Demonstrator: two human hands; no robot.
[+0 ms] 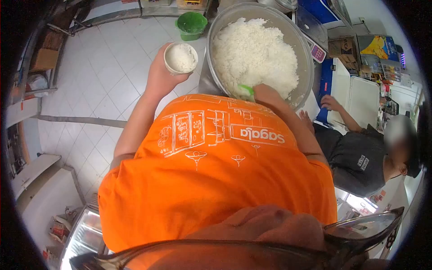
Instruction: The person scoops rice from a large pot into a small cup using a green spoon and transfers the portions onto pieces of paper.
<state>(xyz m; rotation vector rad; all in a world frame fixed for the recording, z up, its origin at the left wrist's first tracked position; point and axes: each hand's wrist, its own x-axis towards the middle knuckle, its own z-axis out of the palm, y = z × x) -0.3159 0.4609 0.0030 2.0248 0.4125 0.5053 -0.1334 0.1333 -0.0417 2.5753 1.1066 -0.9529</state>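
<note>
Here the left hand (157, 76) is wrapped around a small white cup (181, 57) filled with cooked white rice, its fingers curled about the cup's lower wall and holding it upright over the tiled floor (103, 81), just left of a large round metal bowl (302, 49). The bowl is heaped with cooked rice (254, 56) that fills most of it and stands on a metal counter (206, 83) directly ahead of the person's chest. The right hand (265, 93) is down at the near rim of the bowl, closed around the handle of a green rice scoop (246, 90), whose light green end shows at the edge of the rice; the scoop's far end is hidden, so how deep it sits in the rice cannot be told. The person wears an orange T-shirt (216, 180) with white printed drawings and lettering. A green bucket (191, 23) stands on the floor beyond the cup, near the bowl's far left rim. To the right, a co-worker in a dark shirt (355, 157) stands beside a white counter (360, 99), one hand (330, 102) resting on its near edge. A small scale with a pink display panel (317, 53) sits just right of the bowl.
</note>
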